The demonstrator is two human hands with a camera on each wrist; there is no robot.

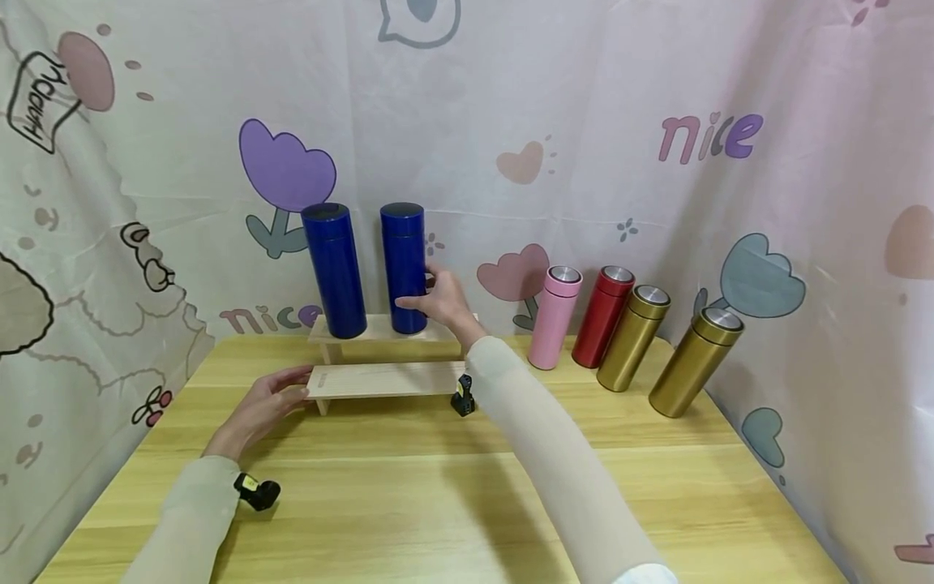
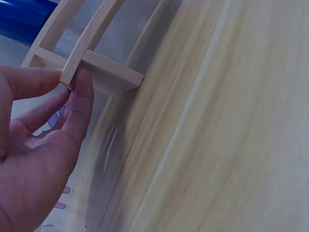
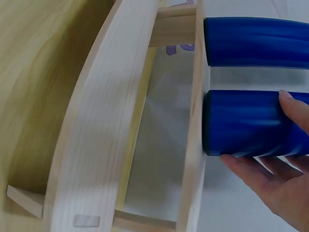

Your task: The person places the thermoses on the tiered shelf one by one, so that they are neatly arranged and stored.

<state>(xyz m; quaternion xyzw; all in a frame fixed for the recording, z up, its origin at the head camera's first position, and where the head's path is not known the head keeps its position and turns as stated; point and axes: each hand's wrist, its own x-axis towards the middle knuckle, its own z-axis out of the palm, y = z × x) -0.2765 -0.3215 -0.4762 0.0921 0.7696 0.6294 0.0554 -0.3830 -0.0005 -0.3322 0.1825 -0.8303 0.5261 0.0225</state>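
Observation:
Two tall blue vacuum flasks stand on the upper board of a two-step wooden rack (image 1: 387,380). My right hand (image 1: 445,302) grips the right blue flask (image 1: 404,255), thumb across its front and the other fingers round its right side. In the right wrist view, the base of this flask (image 3: 246,123) meets the upper board. The left blue flask (image 1: 336,276) stands a small gap away, untouched. At the rack's left end, my left hand (image 1: 264,404) pinches the lower board; the left wrist view shows thumb and fingers (image 2: 83,99) on the board's end (image 2: 75,65).
Four-sided cloth is not seen, but a printed curtain (image 1: 452,122) hangs behind the wooden table (image 1: 379,503). Right of the rack stand a pink flask (image 1: 554,320), a red flask (image 1: 601,320) and two gold flasks (image 1: 633,341), the second gold flask (image 1: 693,365) nearer the table's right edge.

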